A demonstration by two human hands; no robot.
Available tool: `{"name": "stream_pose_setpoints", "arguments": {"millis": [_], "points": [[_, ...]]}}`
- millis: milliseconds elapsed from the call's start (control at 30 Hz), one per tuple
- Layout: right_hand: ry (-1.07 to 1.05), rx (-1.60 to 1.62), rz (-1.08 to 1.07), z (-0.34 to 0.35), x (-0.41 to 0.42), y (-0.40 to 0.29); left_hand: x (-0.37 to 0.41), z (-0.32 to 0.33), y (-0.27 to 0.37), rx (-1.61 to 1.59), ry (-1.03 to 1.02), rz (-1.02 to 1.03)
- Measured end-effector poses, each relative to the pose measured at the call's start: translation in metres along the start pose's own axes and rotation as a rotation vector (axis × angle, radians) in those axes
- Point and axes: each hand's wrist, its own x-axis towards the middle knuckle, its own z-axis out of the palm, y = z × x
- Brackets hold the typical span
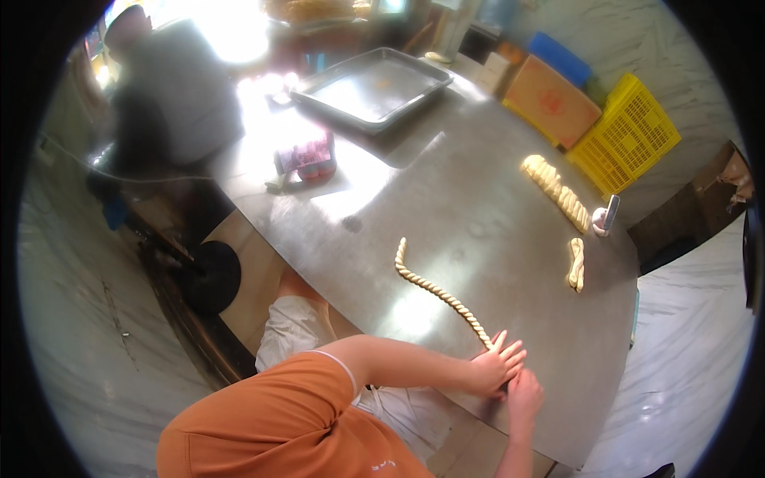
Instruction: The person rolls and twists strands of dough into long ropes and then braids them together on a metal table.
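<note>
A twisted dough rope (445,294) curves across the metal worktable (478,221), and its near end runs under my left hand (497,365). That hand lies flat over the dough, fingers spread. My right hand (526,391) is close against the left one, fingers bent; what they hold, if anything, is hidden. Farther right on the table lies a short twisted dough piece (576,264). Behind it a row of similar dough pieces (556,192) sits side by side.
A large metal tray (376,89) rests at the far end. A phone (306,156) leans on a stand at the left; another phone (611,212) stands by the dough row. Cardboard box (553,101) and yellow crate (636,128) line the wall side. A person (179,95) is at far left.
</note>
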Motion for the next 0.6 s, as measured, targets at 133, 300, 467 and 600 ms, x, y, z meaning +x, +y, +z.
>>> {"name": "stream_pose_setpoints", "arguments": {"millis": [133, 300, 467, 600], "points": [[0.244, 0.291, -0.123, 0.017, 0.061, 0.003, 0.063, 0.012, -0.045, 0.087, 0.052, -0.004], [0.531, 0.192, -0.462, 0.038, -0.013, 0.007, 0.023, 0.059, -0.025, 0.023, 0.037, 0.217], [0.121, 0.030, -0.101, -0.004, 0.011, 0.011, 0.027, 0.008, -0.015, 0.030, -0.039, 0.011], [0.256, 0.090, -0.266, 0.016, 0.025, 0.008, 0.034, 0.031, -0.044, -0.057, -0.063, 0.061]]}}
